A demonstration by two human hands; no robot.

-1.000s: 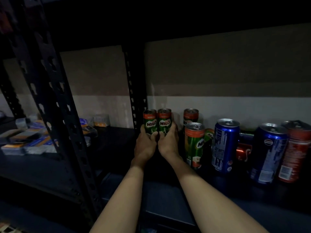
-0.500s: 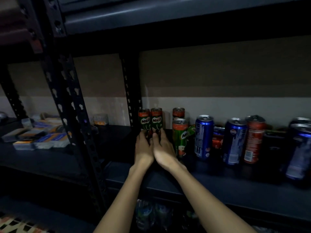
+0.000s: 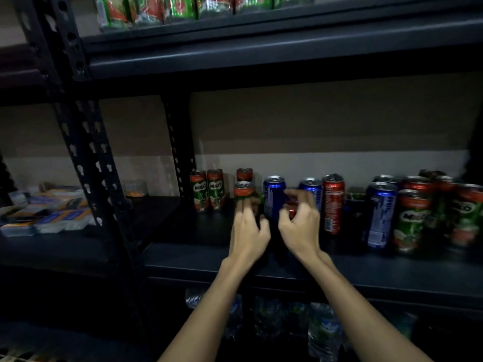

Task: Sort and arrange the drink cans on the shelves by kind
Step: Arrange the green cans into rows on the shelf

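Moved right, off the two Milo cans (image 3: pixel 207 189) left standing side by side at the shelf's (image 3: pixel 198 253) back left. Left hand (image 3: pixel 248 231) now touching a nearer Milo can (image 3: pixel 244 192), fingers straight; right hand (image 3: pixel 300 226) loosely curled before a blue can (image 3: pixel 274 198), grip empty.

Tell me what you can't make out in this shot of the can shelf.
- Head view: small red can, mostly hidden behind the right hand; kind unreadable, grip unclear.
- Head view: Milo can, lower half covered by the left hand; touching or gripping is unclear.
- Head view: cans at the right edge, blurred.
- Head view: bottles below the shelf, too dark to identify.
- Head view: packets on top, cropped by the frame.
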